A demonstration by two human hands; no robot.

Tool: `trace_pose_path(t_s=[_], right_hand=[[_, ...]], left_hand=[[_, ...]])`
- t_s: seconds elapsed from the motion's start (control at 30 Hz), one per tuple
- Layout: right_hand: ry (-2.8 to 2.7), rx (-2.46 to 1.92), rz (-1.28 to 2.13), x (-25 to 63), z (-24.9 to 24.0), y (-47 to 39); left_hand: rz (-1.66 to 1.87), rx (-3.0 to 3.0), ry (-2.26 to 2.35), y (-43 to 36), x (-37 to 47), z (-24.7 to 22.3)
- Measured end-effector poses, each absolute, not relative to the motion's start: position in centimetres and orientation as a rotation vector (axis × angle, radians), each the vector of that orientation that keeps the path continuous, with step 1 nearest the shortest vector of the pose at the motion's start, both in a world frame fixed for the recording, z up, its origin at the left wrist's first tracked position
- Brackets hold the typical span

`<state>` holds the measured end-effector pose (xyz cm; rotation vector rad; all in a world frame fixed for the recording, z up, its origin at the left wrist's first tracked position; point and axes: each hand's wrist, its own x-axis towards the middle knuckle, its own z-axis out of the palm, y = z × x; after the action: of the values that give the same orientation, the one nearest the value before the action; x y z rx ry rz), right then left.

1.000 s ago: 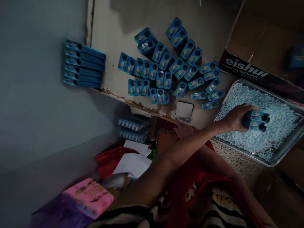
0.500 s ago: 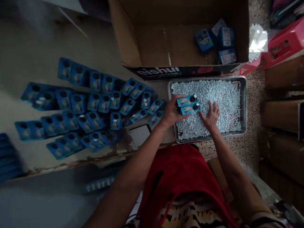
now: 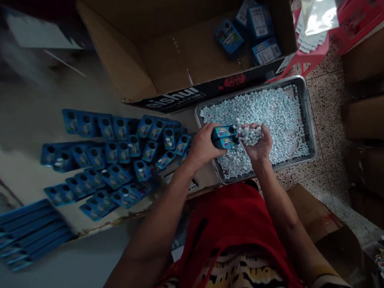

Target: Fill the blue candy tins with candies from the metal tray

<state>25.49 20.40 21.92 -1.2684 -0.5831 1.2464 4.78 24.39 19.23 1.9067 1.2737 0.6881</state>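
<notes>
My left hand (image 3: 201, 147) grips two small blue candy boxes (image 3: 224, 131) side by side, their round dark holes facing right. Close beside those holes, my right hand (image 3: 259, 154) is turned palm up, fingers curled around a heaped handful of pale candies (image 3: 251, 136). Both hands are over a metal tray (image 3: 312, 126) spread with small white and light-blue candies (image 3: 279, 110). To the left, several rows of similar blue boxes (image 3: 111, 152) stand on the table, some with white candies showing at their holes.
A large open carton (image 3: 132, 72) behind the tray holds several closed blue boxes (image 3: 229, 38). Flat blue pieces (image 3: 33, 228) are stacked at the table's front left. Cardboard boxes (image 3: 364, 106) line the right side, and another carton (image 3: 318, 216) sits on the floor near my right arm.
My right hand has turned from reaching down into the candies to palm up with a handful. My left hand still holds the two boxes. The whole view has shifted and tilted.
</notes>
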Motion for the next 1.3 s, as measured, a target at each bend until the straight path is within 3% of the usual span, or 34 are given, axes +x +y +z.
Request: trace_pose_path(t_s=[0.17, 0.37, 0.73, 0.9, 1.07, 1.3], right_hand=[[-0.76, -1.273, 0.933, 21.4, 24.6, 21.2], [-0.803, -1.28, 0.973, 21.9, 24.2, 24.7], [-1.174, -1.242, 0.946, 22.5, 25.5, 20.8], [-1.283, -1.602, 0.739, 27.0, 22.9, 18.0], [-1.639, -2.035, 0.318, 32.2, 19.3, 15.0], [-1.958, -1.955, 0.28, 32.4, 18.5, 20.7]], left_hand=[[0.594, 1.842, 1.228, 24.4, 5.0, 20.3], [0.557, 1.788, 1.181, 23.7, 5.3, 21.1], [1.026, 1.639, 1.184, 24.4, 6.6, 18.1], [0.996, 1.552, 1.024, 24.5, 6.5, 15.7], [0.917, 1.411, 1.046, 22.9, 6.2, 14.1], [0.823, 1.623, 1.116, 23.2, 5.7, 16.0]])
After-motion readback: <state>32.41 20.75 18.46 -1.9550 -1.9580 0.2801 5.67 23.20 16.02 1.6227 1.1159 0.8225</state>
